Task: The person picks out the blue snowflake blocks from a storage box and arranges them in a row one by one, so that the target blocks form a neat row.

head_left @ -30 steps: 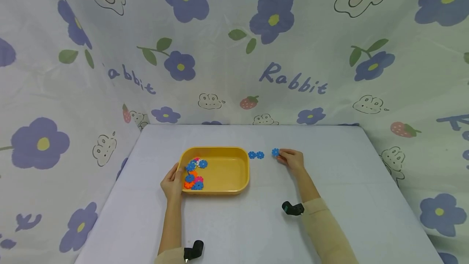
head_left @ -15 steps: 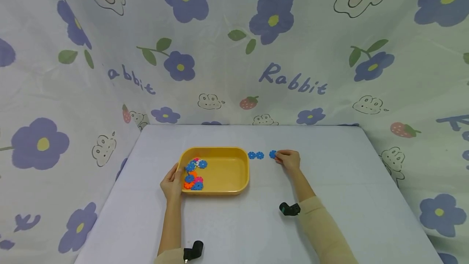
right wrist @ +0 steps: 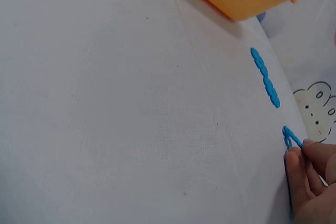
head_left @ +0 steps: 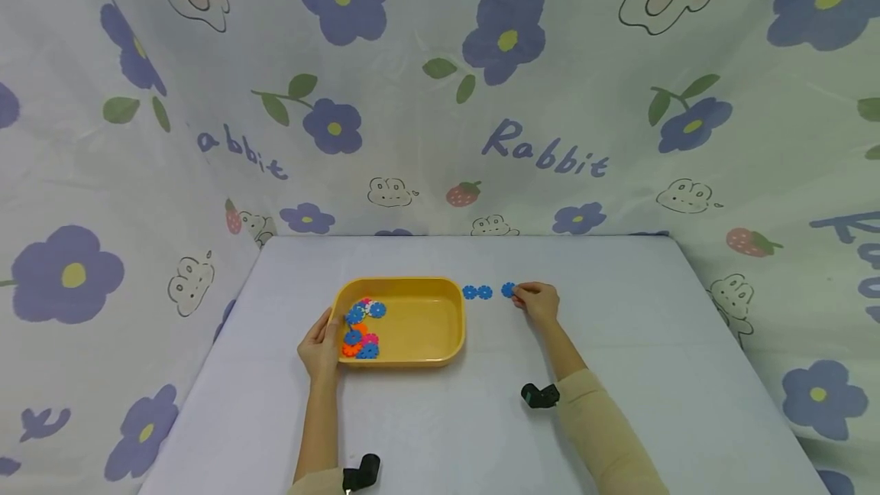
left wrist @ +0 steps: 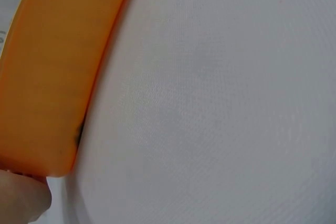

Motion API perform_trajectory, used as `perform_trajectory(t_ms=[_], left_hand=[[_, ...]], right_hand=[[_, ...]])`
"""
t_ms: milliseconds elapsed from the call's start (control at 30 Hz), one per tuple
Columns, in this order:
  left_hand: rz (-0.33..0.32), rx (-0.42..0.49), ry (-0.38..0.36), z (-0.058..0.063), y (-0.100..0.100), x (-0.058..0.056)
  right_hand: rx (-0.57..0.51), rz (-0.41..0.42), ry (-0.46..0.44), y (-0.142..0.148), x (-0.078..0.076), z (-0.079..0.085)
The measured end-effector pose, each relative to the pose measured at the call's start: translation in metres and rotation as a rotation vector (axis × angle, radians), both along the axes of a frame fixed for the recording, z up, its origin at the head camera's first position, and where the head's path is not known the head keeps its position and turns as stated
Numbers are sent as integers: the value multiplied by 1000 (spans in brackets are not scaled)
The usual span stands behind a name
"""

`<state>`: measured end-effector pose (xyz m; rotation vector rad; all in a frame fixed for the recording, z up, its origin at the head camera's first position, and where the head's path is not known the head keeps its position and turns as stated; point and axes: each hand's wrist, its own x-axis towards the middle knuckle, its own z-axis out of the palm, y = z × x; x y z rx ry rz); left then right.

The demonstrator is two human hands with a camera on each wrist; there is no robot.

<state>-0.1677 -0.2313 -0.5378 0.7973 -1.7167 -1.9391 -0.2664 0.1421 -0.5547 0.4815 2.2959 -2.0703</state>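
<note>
My left hand [head_left: 319,348] grips the left end of a yellow plastic tray [head_left: 426,361], its thumb along the rim. In the left wrist view only a fingertip [left wrist: 23,198] shows beside the tray's orange-looking wall [left wrist: 52,77]. My right hand [head_left: 539,301] pinches a blue flower-shaped disc [head_left: 508,290] between thumb and fingers, low over the table to the right of the tray. In the right wrist view that disc [right wrist: 292,136] stands tilted at the fingertips. Just left of it, two blue flower-shaped discs [head_left: 477,292] lie flat side by side.
Blue, orange, pink and white flower-shaped discs [head_left: 360,331] are heaped in the tray's left part. A white cloth covers the table [head_left: 440,426]. Behind and at both sides hangs a curtain [head_left: 412,136] printed with flowers and rabbits.
My right hand has moved slightly left with its blue disc, closer to the two lying discs. The left hand and tray keep their place; the head view has shifted a little.
</note>
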Motion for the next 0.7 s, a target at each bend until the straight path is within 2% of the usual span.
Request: perform_trajectory(t_ms=[267,433,700], left_hand=[[-4,-26,-15,0,0,0],[-4,-30,-19,1,0,0],[-1,-36,-33,-1,-1,-1]], right_hand=[[13,-22,22,-1,1,1],[63,-48,56,2,0,0],[118,22,52,5,-6,1]])
